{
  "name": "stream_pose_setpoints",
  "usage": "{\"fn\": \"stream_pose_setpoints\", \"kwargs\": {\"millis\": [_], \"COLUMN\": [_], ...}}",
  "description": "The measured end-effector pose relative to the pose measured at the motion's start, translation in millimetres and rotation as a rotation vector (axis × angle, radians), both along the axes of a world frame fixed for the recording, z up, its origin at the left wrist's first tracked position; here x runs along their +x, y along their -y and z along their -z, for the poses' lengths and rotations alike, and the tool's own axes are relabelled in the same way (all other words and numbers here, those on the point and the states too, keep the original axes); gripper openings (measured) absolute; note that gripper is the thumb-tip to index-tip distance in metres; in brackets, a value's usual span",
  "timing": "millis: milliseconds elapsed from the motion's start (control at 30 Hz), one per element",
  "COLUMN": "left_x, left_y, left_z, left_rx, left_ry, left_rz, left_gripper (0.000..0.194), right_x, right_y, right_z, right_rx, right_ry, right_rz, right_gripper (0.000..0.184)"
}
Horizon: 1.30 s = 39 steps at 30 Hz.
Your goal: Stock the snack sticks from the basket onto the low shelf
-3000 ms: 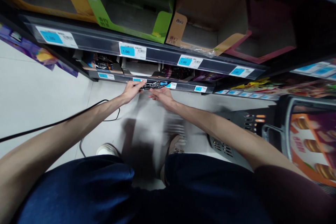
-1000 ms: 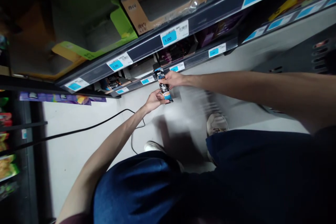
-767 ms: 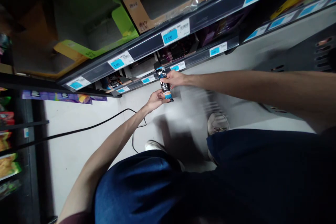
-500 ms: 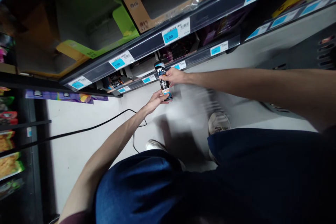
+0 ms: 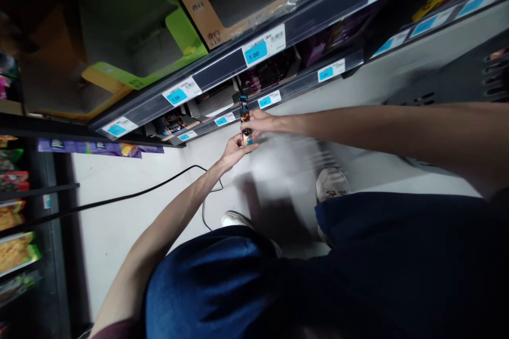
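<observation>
Both hands hold a slim dark snack packet [image 5: 245,116] with blue and orange print, just in front of the lowest shelf rail [image 5: 222,122]. My left hand [image 5: 235,148] pinches its lower end. My right hand [image 5: 262,123] grips its middle from the right. The packet stands roughly upright, edge-on to me. Behind it, the bottom shelf holds more dark packets [image 5: 172,124] in a tray.
Blue price tags [image 5: 260,48] line the shelf rails. Green [image 5: 175,42] and brown [image 5: 238,10] cardboard display boxes sit on the shelf above. A black cable [image 5: 131,193] runs across the white floor. Snack bags [image 5: 16,246] fill a rack at the left. My shoes [image 5: 332,185] stand below.
The packet has turned from flat-faced to edge-on and risen slightly toward the shelf. Three seconds ago both hands held it horizontally at the lowest rail.
</observation>
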<state>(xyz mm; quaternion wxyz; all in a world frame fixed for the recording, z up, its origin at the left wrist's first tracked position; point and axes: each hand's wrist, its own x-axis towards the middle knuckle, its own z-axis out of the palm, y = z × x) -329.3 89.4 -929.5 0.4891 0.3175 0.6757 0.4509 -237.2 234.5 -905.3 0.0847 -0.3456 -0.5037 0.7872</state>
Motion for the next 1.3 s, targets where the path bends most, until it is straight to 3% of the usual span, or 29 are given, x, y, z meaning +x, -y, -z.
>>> {"fn": "stream_pose_setpoints", "kwargs": {"millis": [100,300,400,633,967,1300], "left_x": [-0.4,-4.3,-7.0,-9.8,-7.8,-17.0], "left_y": [-1.1,-1.1,-0.4,-0.4,-1.7,-2.6], "left_z": [-2.1,3.3,7.9,14.2,10.0,12.8], "left_rx": [-0.023,-0.05,-0.046,-0.009,-0.03,0.028], "left_ry": [-0.098,-0.185,-0.155,-0.15,-0.004,-0.189], "left_rz": [-0.03,-0.112,-0.063,-0.004,-0.101,-0.165], "left_gripper": [0.054,0.065,0.053,0.041,0.047,0.051], "right_x": [0.4,5.7,5.5,6.1,4.7,4.3], "right_y": [-1.0,-2.9,-6.4,-12.8,-16.9,-20.6], "right_z": [-9.2,-13.9,-11.7,-9.8,-4.4,-6.5], "right_rx": [-0.03,0.007,0.046,0.107,0.13,0.171], "right_ry": [0.074,0.055,0.08,0.114,0.11,0.089], "right_rz": [-0.207,-0.271,-0.302,-0.281,-0.255,-0.253], "right_gripper": [0.012,0.017,0.022,0.03,0.028,0.03]}}
